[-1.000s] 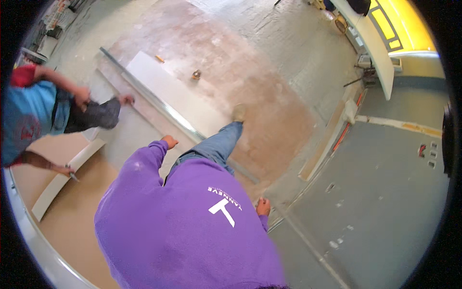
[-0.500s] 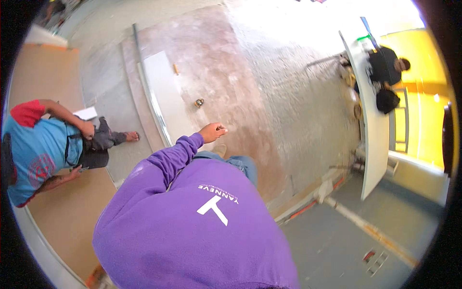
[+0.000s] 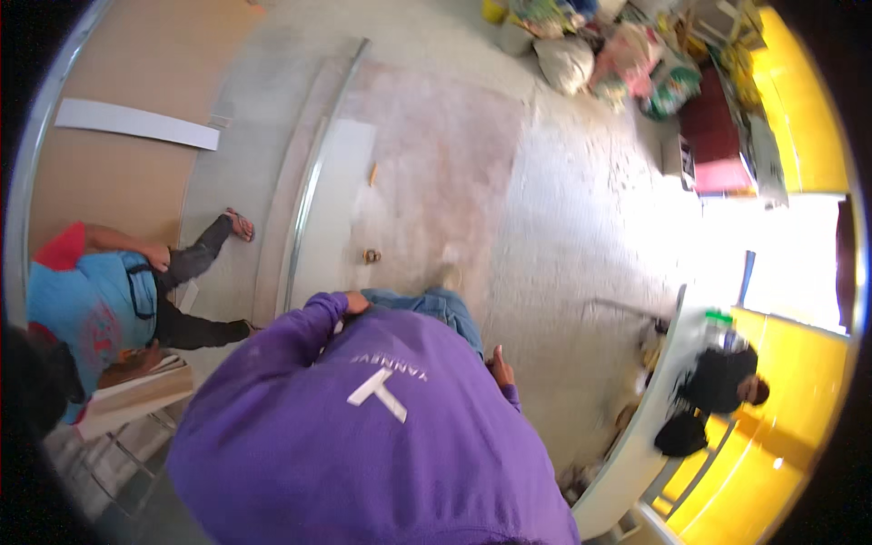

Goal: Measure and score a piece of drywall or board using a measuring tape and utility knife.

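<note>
I stand on a concrete floor in a purple hooded top and jeans (image 3: 436, 307). My left hand (image 3: 354, 301) sits at my left thigh, partly hidden by the sleeve, and its fingers are too small to read. My right hand (image 3: 498, 365) hangs by my right hip with nothing in it. On the floor just ahead lie a long white panel (image 3: 331, 204) and a thin metal rail (image 3: 312, 182) beside it. A small brown object (image 3: 371, 256) rests near the panel, closest to my left hand.
A person in a blue shirt (image 3: 91, 304) sits at the left with legs stretched toward the rail. Another person in black (image 3: 722, 381) is beside a white counter (image 3: 649, 409) at the right. Bags and sacks (image 3: 590, 50) are piled at the far side. A white board (image 3: 136, 123) lies on brown sheeting.
The view has swung round, so the panel and rail now run upward and the counter sits lower right. My left hand, stretched out before, has drawn back to my thigh.
</note>
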Demonstrator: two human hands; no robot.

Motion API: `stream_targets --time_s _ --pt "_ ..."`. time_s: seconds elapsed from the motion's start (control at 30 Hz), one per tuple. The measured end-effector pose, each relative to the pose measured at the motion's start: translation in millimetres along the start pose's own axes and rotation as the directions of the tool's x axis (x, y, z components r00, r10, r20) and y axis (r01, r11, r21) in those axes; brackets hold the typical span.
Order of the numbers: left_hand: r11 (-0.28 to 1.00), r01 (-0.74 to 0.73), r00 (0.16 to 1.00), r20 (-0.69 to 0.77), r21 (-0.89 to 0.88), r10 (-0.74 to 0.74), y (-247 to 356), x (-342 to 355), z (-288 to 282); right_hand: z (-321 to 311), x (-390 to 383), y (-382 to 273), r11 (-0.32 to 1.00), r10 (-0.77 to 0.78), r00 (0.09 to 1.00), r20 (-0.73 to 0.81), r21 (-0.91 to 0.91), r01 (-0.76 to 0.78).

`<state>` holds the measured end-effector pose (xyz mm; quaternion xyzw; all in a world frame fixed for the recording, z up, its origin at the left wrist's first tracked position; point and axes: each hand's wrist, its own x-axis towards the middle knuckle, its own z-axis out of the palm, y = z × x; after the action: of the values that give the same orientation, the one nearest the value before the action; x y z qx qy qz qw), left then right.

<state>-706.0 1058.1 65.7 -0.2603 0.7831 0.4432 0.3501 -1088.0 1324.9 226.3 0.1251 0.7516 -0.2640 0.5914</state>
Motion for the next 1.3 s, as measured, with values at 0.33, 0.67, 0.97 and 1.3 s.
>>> stream_targets --time_s 0.33,0.67,0.97,1.3 --pt "0.687 0.063 0.933 -0.202 -0.724 -0.299 139 -29 -229 -82 273 -230 -0.332 0.052 0.589 0.806 -0.542 0.772" --pt "0.751 -0.159 0.548 -0.690 -0.640 -0.472 70 45 -376 103 152 -713 0.173 -0.094 0.899 0.427 -0.883 0.437" --pt "0.182 -0.447 0.419 -0.385 -0.876 -0.822 95 81 -479 356 109 -962 -0.879 0.198 0.798 0.569 -0.258 0.401" --pt "-0.072 -0.211 0.833 -0.140 -0.975 -0.535 -12 209 -706 808 258 -1133 -0.916 0.392 0.504 0.769 0.374 0.142"
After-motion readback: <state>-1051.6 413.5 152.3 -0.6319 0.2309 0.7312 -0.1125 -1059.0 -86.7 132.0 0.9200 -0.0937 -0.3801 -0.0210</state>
